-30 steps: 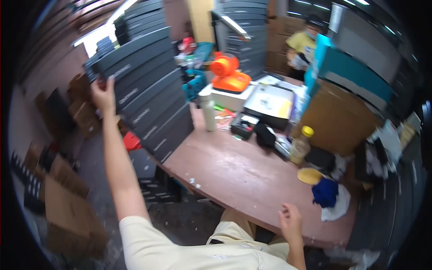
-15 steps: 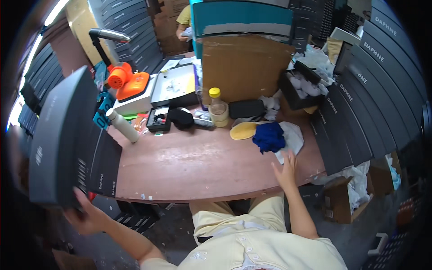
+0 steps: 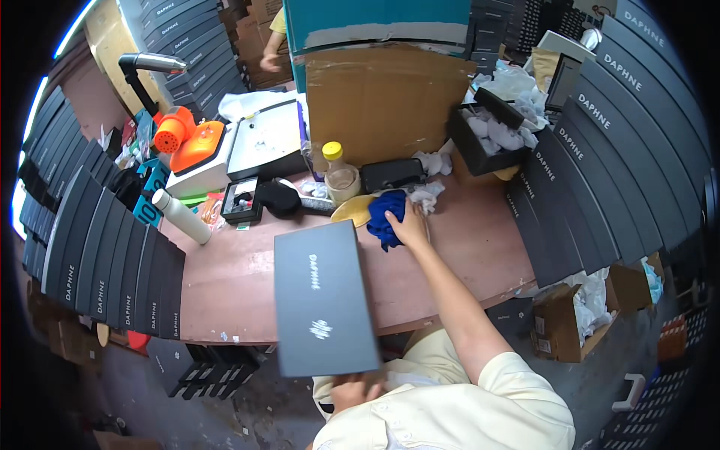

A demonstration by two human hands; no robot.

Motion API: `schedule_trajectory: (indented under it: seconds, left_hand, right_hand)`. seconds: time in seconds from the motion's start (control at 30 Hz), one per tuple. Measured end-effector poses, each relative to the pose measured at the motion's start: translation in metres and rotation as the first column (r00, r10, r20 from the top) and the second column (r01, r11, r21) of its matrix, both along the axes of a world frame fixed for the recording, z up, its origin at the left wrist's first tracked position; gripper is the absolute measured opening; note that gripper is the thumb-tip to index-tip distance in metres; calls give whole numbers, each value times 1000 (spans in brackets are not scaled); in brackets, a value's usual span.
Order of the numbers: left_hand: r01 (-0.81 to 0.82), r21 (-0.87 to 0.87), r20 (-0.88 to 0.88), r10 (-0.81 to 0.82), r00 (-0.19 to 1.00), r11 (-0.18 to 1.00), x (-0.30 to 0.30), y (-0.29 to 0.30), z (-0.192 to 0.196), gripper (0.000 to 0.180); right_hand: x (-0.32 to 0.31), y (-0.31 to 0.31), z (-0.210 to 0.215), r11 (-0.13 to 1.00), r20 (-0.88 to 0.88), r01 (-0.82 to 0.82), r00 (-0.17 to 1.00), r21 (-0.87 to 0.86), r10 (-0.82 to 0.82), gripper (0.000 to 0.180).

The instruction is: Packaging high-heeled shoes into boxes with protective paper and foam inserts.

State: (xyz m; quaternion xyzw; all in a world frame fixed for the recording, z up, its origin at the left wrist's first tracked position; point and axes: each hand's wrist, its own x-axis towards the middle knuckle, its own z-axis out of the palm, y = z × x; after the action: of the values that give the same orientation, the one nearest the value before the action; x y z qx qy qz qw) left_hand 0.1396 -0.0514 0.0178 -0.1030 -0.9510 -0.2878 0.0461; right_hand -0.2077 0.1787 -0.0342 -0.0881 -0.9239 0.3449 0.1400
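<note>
A closed dark grey shoebox (image 3: 319, 292) is tilted over the front edge of the table. My left hand (image 3: 354, 391) grips its near end from below, most of the fingers hidden under the box. My right hand (image 3: 409, 226) reaches over the table, its fingers closed on a crumpled royal-blue cloth (image 3: 386, 214). Beside that cloth, partly beneath it, lies a yellow oval pad (image 3: 351, 211). Crumpled white paper (image 3: 426, 196) sits just beyond the right hand.
Upright shoeboxes (image 3: 112, 262) line the left side, and a tall stack (image 3: 592, 157) rises at right. A white bottle (image 3: 182, 217), a yellow-capped jar (image 3: 343, 180) and an orange device (image 3: 196, 146) stand toward the back. Behind them is a cardboard panel (image 3: 375, 105).
The shoebox has come from the far left to the middle front in my left hand. My right hand has reached onto the blue cloth, which has shifted left. The view has turned slightly.
</note>
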Motion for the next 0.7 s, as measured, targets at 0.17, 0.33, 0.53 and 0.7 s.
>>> schedule_trajectory:
  seconds: [0.17,0.33,0.53,0.7]
  left_hand:
    - [26,58,-373,-2,928,998,14,-65,28,28]
    - [-519,676,26,687,726,523,-65,-97,69,17]
    - [-801,579,813,-39,581,151,-103,-126,30,38]
    - [-467,870,457,97,884,160,-89,-102,121,46]
  right_hand:
    - [66,-9,82,966,-341,50,939,253,41,48]
    - [201,-40,65,807,-66,-336,935,-486,350,36]
    - [233,-64,55,65,153,139,879,-988,452,38]
    - [249,-78,95,398,-164,-429,820,-811,549,38]
